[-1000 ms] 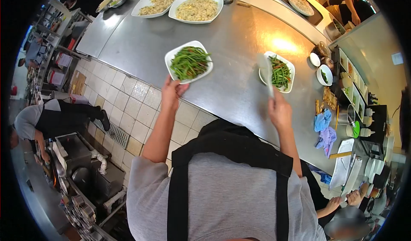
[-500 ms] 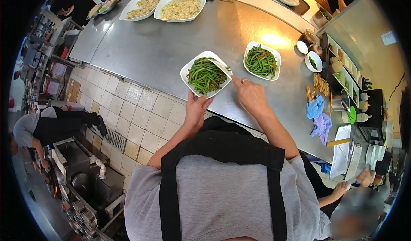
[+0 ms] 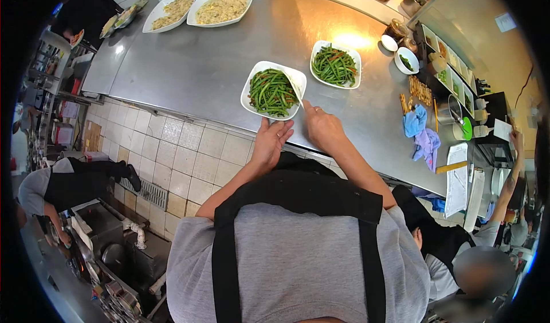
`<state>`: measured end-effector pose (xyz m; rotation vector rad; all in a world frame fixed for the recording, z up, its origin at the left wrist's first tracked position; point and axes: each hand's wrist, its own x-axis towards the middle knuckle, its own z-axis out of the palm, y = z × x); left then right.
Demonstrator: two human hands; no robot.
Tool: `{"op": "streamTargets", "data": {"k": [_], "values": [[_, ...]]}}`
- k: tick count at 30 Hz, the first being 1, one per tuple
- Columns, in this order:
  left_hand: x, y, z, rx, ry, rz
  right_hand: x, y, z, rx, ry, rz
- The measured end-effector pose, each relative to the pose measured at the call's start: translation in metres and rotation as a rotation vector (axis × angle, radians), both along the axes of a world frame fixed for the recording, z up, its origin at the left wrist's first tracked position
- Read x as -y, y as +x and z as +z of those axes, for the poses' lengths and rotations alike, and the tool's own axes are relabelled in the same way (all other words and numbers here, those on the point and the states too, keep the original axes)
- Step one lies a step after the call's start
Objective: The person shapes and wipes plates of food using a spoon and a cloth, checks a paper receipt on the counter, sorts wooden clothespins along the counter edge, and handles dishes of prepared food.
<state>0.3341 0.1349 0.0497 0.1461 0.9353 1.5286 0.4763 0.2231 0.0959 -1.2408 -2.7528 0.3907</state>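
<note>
A square white dish (image 3: 245,98) of green beans (image 3: 271,93) with small reddish bits sits near the counter's front edge. My left hand (image 3: 271,143) is at its near rim, thumb tip at the edge and fingers stretched out, apart. In my right hand (image 3: 324,129) is a slim white utensil (image 3: 294,85), which slants across the dish's right side onto the beans. Its exact kind I cannot make out. Just to the right stands a second white dish (image 3: 357,65) of green beans, touched by neither hand.
Two large white dishes (image 3: 191,16) of fried rice stand at the far left of the steel counter (image 3: 189,65). Rightward are a small bowl (image 3: 413,65), cloths (image 3: 425,145) and ingredient trays (image 3: 452,71). One co-worker (image 3: 458,248) reaches out at right; another (image 3: 69,182) works at left.
The dish of beans now lies further onto the counter, turned squarer. My left hand's grip on its rim has loosened. The co-worker at right has stretched an arm toward a white paper.
</note>
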Motion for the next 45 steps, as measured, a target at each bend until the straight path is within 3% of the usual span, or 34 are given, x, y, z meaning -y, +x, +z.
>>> {"op": "streamTargets", "data": {"k": [5,11,16,26,32,34,39,42,45], "values": [[-0.002,-0.007,0.000,-0.128,-0.007,0.022,-0.022,0.028,0.027,-0.228,0.005,-0.011],[-0.018,-0.048,-0.014,-0.395,-0.050,-0.046,-0.059,0.061,0.084,-0.063,0.206,0.217],[-0.028,-0.080,-0.012,-0.532,-0.134,-0.016,-0.089,0.054,0.075,-0.068,0.172,0.381],[-0.023,-0.082,-0.016,-0.478,-0.102,0.031,-0.097,-0.005,0.045,-0.070,0.022,0.505],[-0.019,-0.082,-0.017,-0.431,-0.070,0.044,-0.078,-0.004,0.081,-0.045,-0.003,0.470],[-0.016,-0.082,-0.017,-0.429,-0.070,0.077,-0.078,-0.007,0.066,-0.058,0.013,0.496],[-0.017,-0.075,-0.016,-0.463,-0.103,0.096,-0.089,0.013,0.037,-0.087,-0.079,0.398],[-0.013,-0.075,-0.020,-0.462,-0.064,0.118,-0.096,0.074,0.081,-0.191,-0.014,0.214],[-0.011,-0.079,-0.036,-0.455,-0.022,0.168,-0.116,0.177,0.119,-0.172,0.314,-0.258]]}}
